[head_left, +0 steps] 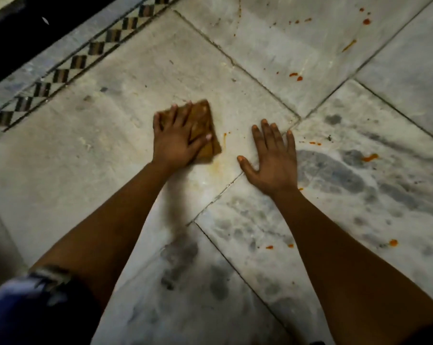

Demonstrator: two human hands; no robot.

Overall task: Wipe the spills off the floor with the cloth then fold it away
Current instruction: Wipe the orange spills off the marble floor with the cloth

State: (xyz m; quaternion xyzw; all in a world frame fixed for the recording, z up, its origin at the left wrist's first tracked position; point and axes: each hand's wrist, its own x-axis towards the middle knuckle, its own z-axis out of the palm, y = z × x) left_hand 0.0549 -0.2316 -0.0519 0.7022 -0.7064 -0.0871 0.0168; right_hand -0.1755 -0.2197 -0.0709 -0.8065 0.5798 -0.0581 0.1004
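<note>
Head view of a marble floor [125, 78] during wiping. The left hand [177, 139] lies flat, fingers spread, pressing down on a folded brown cloth [205, 125]; the hand covers the cloth's near-left part, and it presses rather than grips. The cloth rests on a pale tile, just left of a short orange streak [224, 138] and a faint yellowish smear. The right hand [272, 159] lies to the right of the cloth, well apart from it, palm down on the bare floor with fingers spread and holding nothing. Orange-red spills [296, 76] dot the tiles beyond and to the right of the cloth, with further spots [370, 157] right of the right hand and smaller ones nearer the viewer than the cloth. A checkered inlay border [81, 61] runs diagonally up and to the left of the cloth, with a dark strip beyond it. Blue fabric [18, 317] shows at the lower left corner, blurred.
</note>
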